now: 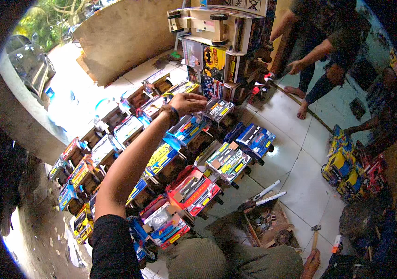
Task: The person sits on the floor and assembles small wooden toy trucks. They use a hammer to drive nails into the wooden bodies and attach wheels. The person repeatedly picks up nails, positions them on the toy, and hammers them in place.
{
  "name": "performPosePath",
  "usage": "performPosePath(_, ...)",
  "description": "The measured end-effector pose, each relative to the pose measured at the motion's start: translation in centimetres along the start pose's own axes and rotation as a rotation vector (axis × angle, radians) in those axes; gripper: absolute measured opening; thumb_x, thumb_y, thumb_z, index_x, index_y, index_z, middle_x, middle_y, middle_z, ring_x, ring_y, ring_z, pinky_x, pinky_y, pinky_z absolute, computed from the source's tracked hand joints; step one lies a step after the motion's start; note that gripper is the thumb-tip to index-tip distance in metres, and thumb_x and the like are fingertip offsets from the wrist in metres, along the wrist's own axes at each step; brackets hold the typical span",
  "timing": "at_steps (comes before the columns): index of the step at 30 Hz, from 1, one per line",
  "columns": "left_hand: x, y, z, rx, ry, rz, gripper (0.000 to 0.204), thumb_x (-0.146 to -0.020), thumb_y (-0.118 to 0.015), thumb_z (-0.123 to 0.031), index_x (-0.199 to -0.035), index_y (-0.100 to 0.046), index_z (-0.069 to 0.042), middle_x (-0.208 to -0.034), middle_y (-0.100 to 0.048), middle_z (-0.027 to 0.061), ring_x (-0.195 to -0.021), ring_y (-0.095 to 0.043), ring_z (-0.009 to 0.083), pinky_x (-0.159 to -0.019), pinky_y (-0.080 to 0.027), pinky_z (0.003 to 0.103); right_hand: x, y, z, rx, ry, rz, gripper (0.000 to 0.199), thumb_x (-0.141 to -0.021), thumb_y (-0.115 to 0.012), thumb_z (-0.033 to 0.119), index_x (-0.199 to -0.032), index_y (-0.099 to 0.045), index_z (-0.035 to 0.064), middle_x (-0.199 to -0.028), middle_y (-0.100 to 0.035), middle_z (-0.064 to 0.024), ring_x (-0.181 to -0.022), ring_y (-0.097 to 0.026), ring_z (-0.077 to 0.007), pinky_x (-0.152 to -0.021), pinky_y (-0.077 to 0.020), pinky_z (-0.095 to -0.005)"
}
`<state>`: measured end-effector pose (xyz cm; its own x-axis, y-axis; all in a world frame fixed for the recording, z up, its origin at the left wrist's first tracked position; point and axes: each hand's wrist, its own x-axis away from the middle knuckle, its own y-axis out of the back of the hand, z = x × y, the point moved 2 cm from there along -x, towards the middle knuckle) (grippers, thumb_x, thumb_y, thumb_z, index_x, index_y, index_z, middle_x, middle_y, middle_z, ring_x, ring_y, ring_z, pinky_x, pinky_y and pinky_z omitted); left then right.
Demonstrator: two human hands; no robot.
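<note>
Rows of toy trucks: brightly printed toy trucks of thin board or wood (115, 149), with boxy cargo bodies and small black wheels, stand in close rows on the white tiled floor (296, 158), from the lower left up toward the middle.
Left hand: the left hand (187, 101) reaches out over the rows, arm in a black sleeve with a dark wristband. Its fingers are curled, tips at the near edge of one truck; whether they pinch it or only touch it I cannot tell.
Truck at the fingertips: a small toy truck with a grey, yellow and white printed box body (218, 109), at the far end of the rows, just beside its neighbours.
Handling, as a judgement: likely light and stiff but fragile; thin panels, glued joints and small wheels could snap. Best taken by the two long sides of the box body or from under the chassis, not by wheels or roof edge. The printed skin looks glossy, so perhaps a little slippery.
Stack behind: a tall stack of larger printed toy vehicles (217, 42) stands against the wall.
Right hand: the right hand (311, 264) rests low on the floor, loosely curled, grasping nothing clearly, close to a small hammer with a wooden handle (315, 235).
Other person: another person's hand (295, 67) reaches down at upper right.
</note>
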<state>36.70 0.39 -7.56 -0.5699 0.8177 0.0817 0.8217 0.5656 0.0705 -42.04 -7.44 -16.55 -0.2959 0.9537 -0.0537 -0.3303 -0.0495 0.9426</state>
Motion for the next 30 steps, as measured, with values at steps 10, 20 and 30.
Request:
performPosePath(10,-8.5,-1.5,2.6,0.039,0.009,0.005,0.032,-0.086,-0.078,-0.02,-0.109,-0.071,0.001,-0.096,-0.074,0.0069,-0.083,-0.069,0.0136,-0.075,-0.057,0.026,-6.2,2.9,10.3,-0.199,-0.052,0.008,0.028,-0.106,-0.042,0.023,-0.114,-0.056,0.0003,-0.07,-0.049,-0.0058,-0.065,-0.047,-0.015,-0.06,-0.0391,-0.0328)
performPosePath(20,-9.1,-2.2,4.0,0.191,0.083,0.017,0.025,-0.086,-0.078,-0.017,-0.101,-0.072,0.001,-0.094,-0.074,0.0077,-0.081,-0.069,0.0115,-0.071,-0.055,0.02,-9.7,2.7,20.2,-0.149,0.114,0.185,0.027,-0.104,-0.046,0.021,-0.115,-0.058,-0.0008,-0.071,-0.054,-0.0092,-0.063,-0.05,-0.0176,-0.057,-0.0404,-0.0341)
performPosePath(30,-9.6,-2.4,5.0,0.184,0.001,0.046,0.032,-0.087,-0.077,-0.02,-0.109,-0.07,0.003,-0.101,-0.073,0.0092,-0.086,-0.07,0.0146,-0.078,-0.057,0.024,-15.9,2.6,29.5,-0.322,0.18,0.274,0.031,-0.102,-0.052,0.022,-0.125,-0.055,0.0016,-0.077,-0.057,-0.0035,-0.068,-0.052,-0.0105,-0.059,-0.0438,-0.0282)
